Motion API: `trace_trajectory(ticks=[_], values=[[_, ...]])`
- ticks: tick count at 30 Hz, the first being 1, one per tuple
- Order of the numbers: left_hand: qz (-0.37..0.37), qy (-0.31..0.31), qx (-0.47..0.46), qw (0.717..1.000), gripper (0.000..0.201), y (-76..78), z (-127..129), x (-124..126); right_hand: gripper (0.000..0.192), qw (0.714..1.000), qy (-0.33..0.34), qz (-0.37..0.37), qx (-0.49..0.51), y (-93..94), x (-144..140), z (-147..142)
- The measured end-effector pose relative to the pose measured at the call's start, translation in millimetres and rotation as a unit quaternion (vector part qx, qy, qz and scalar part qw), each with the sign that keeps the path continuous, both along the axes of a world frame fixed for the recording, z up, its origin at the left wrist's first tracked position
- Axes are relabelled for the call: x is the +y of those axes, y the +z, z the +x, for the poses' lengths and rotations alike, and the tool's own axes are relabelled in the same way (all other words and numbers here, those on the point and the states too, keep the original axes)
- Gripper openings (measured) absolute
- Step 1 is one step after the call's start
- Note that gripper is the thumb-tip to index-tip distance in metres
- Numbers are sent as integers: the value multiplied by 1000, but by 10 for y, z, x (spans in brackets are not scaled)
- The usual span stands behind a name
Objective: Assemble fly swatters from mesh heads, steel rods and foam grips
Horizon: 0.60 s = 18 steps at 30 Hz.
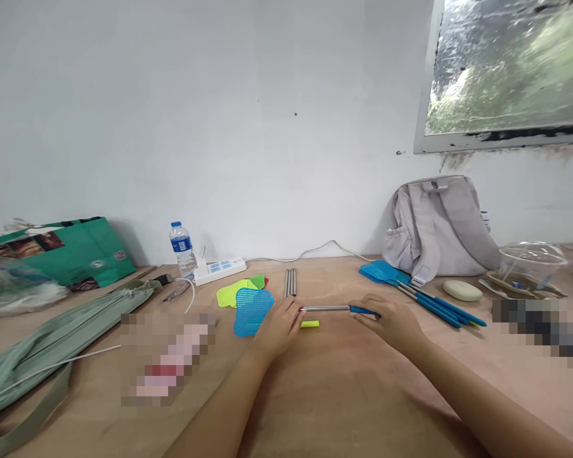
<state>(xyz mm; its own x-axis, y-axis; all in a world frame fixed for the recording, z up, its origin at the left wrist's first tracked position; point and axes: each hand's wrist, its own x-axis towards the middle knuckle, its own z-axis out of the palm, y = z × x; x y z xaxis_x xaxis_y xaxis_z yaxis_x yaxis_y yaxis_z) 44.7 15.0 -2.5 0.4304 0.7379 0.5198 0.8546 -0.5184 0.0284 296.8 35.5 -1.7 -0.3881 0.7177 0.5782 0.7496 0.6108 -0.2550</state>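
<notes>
My left hand (pixel 279 324) and my right hand (pixel 394 319) hold a thin metal rod with a blue grip (pixel 337 309) level above the wooden table (pixel 344 388). The left fingers pinch the silver end, the right fingers close on the blue end. A small yellow-green piece (pixel 310 324) lies on the table just under the rod, beside my left hand. A blue mesh swatter head (pixel 251 310) lies left of that hand, with a yellow-green one (pixel 236 291) behind it. Several bare metal rods (pixel 290 282) lie side by side further back.
A blue swatter with several blue handles (pixel 424 296) lies at the right, before a grey backpack (pixel 437 229). A water bottle (pixel 182 248) and white power strip (pixel 219 270) stand by the wall. A green bag (pixel 67 251), grey-green fabric bag (pixel 52 343), soap-like oval (pixel 462 291) and clear container (pixel 532 264) lie around.
</notes>
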Motion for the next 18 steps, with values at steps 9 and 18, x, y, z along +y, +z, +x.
trace_trajectory(ticks=[9,18], values=[[23,-16,21,999,29,-39,-18,28,23,999,36,15,-26,-20,-9,-7],[54,-23,90,994,28,96,-10,-33,25,996,77,27,-35,25,-1,24]])
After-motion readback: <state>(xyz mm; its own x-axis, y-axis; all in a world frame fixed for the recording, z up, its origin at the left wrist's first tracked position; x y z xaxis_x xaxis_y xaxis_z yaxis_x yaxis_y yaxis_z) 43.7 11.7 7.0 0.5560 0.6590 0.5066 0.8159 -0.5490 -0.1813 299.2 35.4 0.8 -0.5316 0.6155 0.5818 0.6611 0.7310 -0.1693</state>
